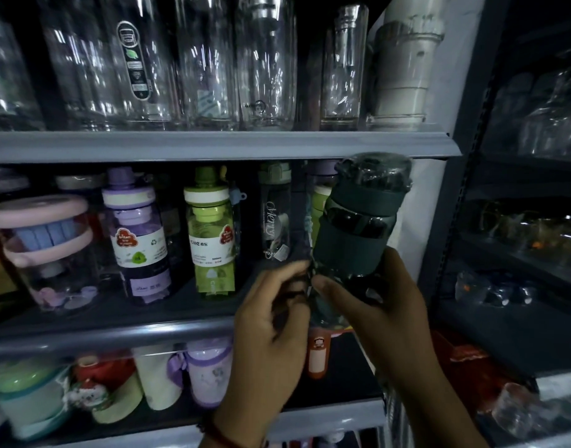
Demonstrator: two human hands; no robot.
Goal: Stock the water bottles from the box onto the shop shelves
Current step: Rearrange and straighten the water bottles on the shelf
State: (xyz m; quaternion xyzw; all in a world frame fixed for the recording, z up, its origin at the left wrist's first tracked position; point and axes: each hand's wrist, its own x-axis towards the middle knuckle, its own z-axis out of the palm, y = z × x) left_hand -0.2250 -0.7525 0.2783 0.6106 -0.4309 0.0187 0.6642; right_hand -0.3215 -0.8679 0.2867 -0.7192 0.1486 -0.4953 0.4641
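Observation:
A dark green water bottle (358,227) in clear wrapping tilts to the right in front of the middle shelf (116,331), its lid level with the upper shelf's front edge. My right hand (374,302) grips the bottle's lower part from the right and below. To its left, my left hand (271,305) pinches the wrapping at the bottle's base. On the middle shelf stand a purple bottle (137,234), a lime green bottle (211,234) and a dark slim bottle (274,215). The box is out of view.
Clear glass bottles (206,59) fill the upper shelf (213,145). A pink-lidded jar (42,247) stands at the middle shelf's left. Small cups and kids' bottles (206,373) crowd the lower shelf. A dark rack (520,221) with glassware stands to the right.

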